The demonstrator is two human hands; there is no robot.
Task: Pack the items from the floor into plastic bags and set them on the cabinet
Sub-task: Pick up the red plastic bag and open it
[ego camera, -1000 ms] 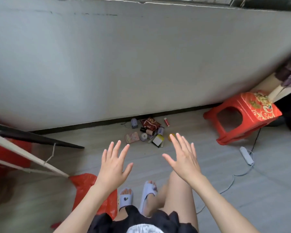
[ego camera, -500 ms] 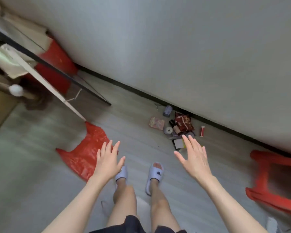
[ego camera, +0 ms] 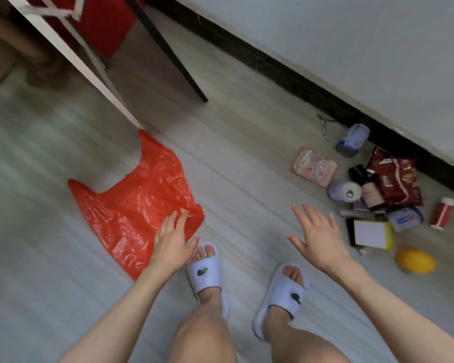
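Both hands are open and empty, the left hand point(ego camera: 171, 241) over the flat red bag point(ego camera: 136, 205) and the right hand point(ego camera: 317, 235) near the pile point(ego camera: 375, 189) by the wall, so a 1-handed grab may lift the limp bag still shut.
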